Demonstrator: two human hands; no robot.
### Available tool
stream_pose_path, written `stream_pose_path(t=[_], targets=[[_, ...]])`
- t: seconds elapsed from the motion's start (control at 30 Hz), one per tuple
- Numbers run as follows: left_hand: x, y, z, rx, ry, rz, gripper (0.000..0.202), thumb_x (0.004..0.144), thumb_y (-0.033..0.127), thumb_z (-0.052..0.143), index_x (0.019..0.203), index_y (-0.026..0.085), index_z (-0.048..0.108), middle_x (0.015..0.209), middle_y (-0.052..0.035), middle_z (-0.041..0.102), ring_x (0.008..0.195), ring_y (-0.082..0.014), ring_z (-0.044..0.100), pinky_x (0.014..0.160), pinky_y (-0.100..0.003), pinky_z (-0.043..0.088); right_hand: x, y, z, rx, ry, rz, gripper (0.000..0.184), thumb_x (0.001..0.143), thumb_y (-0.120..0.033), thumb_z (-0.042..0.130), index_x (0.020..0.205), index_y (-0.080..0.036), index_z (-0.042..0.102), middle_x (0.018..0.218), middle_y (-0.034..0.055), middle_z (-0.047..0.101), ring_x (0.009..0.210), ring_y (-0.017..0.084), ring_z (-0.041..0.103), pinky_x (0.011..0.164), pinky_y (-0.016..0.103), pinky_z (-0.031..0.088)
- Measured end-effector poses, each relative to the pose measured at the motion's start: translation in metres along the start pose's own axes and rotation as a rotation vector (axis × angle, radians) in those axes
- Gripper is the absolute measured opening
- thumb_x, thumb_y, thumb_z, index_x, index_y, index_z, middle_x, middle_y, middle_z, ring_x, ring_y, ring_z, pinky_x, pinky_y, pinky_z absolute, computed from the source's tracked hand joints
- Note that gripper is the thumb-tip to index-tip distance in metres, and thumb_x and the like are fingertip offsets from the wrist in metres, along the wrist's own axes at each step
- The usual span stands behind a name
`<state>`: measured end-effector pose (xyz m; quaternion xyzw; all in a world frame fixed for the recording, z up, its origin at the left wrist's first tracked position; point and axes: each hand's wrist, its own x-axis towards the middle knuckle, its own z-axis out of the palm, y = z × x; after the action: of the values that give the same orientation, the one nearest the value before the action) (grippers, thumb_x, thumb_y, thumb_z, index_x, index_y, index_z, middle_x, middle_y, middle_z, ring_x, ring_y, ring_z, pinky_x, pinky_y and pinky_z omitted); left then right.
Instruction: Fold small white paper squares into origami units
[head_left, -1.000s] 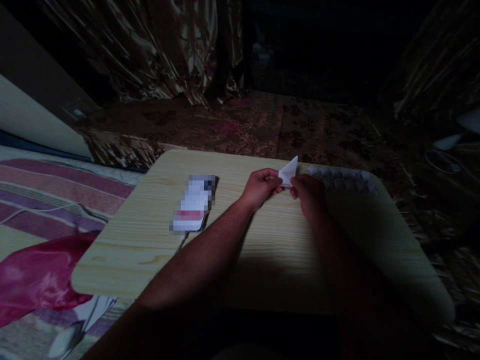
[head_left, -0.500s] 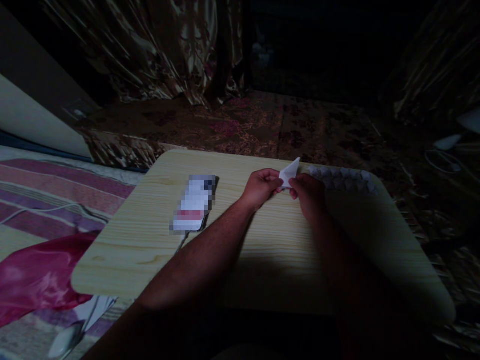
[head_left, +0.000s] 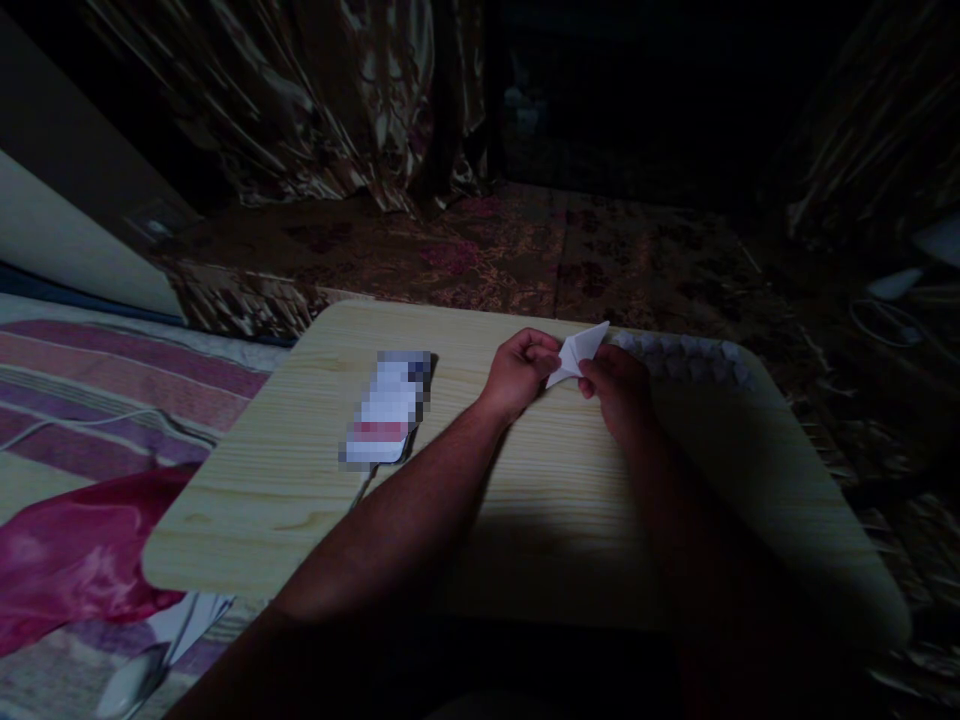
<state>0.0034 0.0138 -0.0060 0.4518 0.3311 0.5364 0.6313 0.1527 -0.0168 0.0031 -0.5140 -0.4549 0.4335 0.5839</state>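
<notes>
A small folded piece of white paper (head_left: 577, 352) is held just above the far part of a light wooden table (head_left: 525, 500). My left hand (head_left: 517, 372) has its fingers curled beside the paper's left edge. My right hand (head_left: 619, 385) pinches the paper's right side. Both hands meet at the paper near the table's far edge. To the right of my hands a row of several folded white paper pieces (head_left: 686, 358) lies along the far edge.
A blurred white phone-like object (head_left: 386, 408) with a cable lies on the table's left part. A striped cloth (head_left: 90, 390) and a pink fabric (head_left: 67, 555) lie to the left. Dark patterned fabric (head_left: 487, 240) and curtains fill the dim background.
The paper has tilted from standing upright to lying more sideways and spread wider between my hands. My left fingers have curled in further. The arms have barely moved.
</notes>
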Motion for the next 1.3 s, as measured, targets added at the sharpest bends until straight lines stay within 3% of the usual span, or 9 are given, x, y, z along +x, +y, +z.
stream_pose_path(t=[0.2, 0.37, 0.5, 0.6, 0.83, 0.97, 1.1, 1.23, 1.3], targets=[[0.0007, -0.0017, -0.0002, 0.087, 0.005, -0.017, 0.023, 0.068, 0.025, 0.077, 0.086, 0.012, 0.070, 0.072, -0.0037, 0.070, 0.060, -0.0101, 0.058, 0.057, -0.022, 0.043, -0.0003, -0.0015, 0.0007, -0.019, 0.008, 0.003, 0.020, 0.065, -0.029, 0.073, 0.073, -0.017, 0.060, 0.050, -0.0054, 0.058, 0.041, 0.008, 0.048, 0.041, 0.020, 0.035], [-0.0013, -0.0001, 0.0013, 0.145, -0.022, 0.011, 0.024, 0.070, 0.026, 0.076, 0.090, 0.012, 0.073, 0.069, -0.0034, 0.069, 0.059, -0.0098, 0.057, 0.061, -0.023, 0.046, 0.0004, -0.0005, 0.0002, -0.040, 0.039, 0.033, 0.022, 0.062, -0.031, 0.073, 0.075, -0.016, 0.064, 0.053, -0.0037, 0.060, 0.043, 0.010, 0.051, 0.041, 0.022, 0.038], [-0.0044, 0.0020, 0.0039, 0.168, -0.076, -0.001, 0.039, 0.061, 0.027, 0.085, 0.095, 0.012, 0.073, 0.081, -0.0054, 0.073, 0.067, -0.0122, 0.062, 0.068, -0.025, 0.049, 0.0011, 0.0006, -0.0007, -0.110, 0.031, 0.027, 0.021, 0.064, -0.034, 0.072, 0.070, -0.016, 0.064, 0.051, -0.0013, 0.059, 0.044, 0.012, 0.052, 0.042, 0.024, 0.040], [-0.0064, 0.0028, 0.0057, 0.174, -0.124, 0.027, 0.050, 0.054, 0.025, 0.089, 0.099, 0.012, 0.071, 0.089, -0.0068, 0.074, 0.072, -0.0136, 0.064, 0.071, -0.026, 0.051, 0.0018, 0.0010, -0.0010, -0.063, 0.034, -0.002, 0.025, 0.064, -0.034, 0.071, 0.081, -0.016, 0.065, 0.052, -0.0031, 0.059, 0.043, 0.011, 0.051, 0.041, 0.023, 0.040], [-0.0065, 0.0034, 0.0051, 0.274, -0.083, 0.106, 0.037, 0.067, 0.028, 0.081, 0.100, 0.013, 0.071, 0.095, -0.0082, 0.074, 0.079, -0.0141, 0.066, 0.075, -0.025, 0.051, 0.0010, -0.0002, 0.0003, -0.080, 0.077, 0.007, 0.047, 0.062, -0.031, 0.075, 0.104, -0.015, 0.062, 0.063, -0.0013, 0.067, 0.046, 0.013, 0.058, 0.042, 0.023, 0.046], [-0.0056, 0.0036, 0.0039, 0.278, -0.057, 0.097, 0.034, 0.067, 0.026, 0.079, 0.099, 0.014, 0.072, 0.091, -0.0059, 0.073, 0.071, -0.0115, 0.063, 0.067, -0.023, 0.048, -0.0011, -0.0003, 0.0013, -0.067, 0.102, -0.020, 0.053, 0.063, -0.031, 0.075, 0.111, -0.016, 0.059, 0.066, -0.0017, 0.068, 0.047, 0.014, 0.060, 0.044, 0.024, 0.048], [-0.0047, 0.0030, 0.0018, 0.263, -0.008, 0.039, 0.036, 0.068, 0.027, 0.078, 0.101, 0.016, 0.072, 0.065, 0.0013, 0.064, 0.049, -0.0066, 0.047, 0.048, -0.020, 0.034, -0.0038, -0.0038, -0.0011, -0.152, 0.107, -0.074, 0.060, 0.067, -0.030, 0.073, 0.123, -0.019, 0.055, 0.064, -0.0022, 0.067, 0.052, 0.016, 0.063, 0.051, 0.027, 0.051], [-0.0042, 0.0026, 0.0017, 0.186, 0.005, 0.012, 0.035, 0.065, 0.026, 0.079, 0.099, 0.017, 0.072, 0.066, 0.0013, 0.065, 0.050, -0.0071, 0.048, 0.048, -0.020, 0.034, -0.0019, -0.0007, -0.0056, -0.285, 0.162, -0.215, 0.057, 0.068, -0.026, 0.071, 0.124, -0.022, 0.059, 0.105, 0.0071, 0.071, 0.068, 0.017, 0.065, 0.058, 0.029, 0.053], [-0.0041, 0.0036, 0.0029, 0.129, 0.003, 0.008, 0.035, 0.064, 0.025, 0.080, 0.097, 0.016, 0.072, 0.070, 0.0000, 0.068, 0.055, -0.0081, 0.053, 0.052, -0.021, 0.039, 0.0002, 0.0037, -0.0068, -0.360, 0.198, -0.304, 0.049, 0.068, -0.023, 0.070, 0.117, -0.021, 0.064, 0.110, 0.0075, 0.070, 0.087, 0.020, 0.066, 0.072, 0.032, 0.055]])
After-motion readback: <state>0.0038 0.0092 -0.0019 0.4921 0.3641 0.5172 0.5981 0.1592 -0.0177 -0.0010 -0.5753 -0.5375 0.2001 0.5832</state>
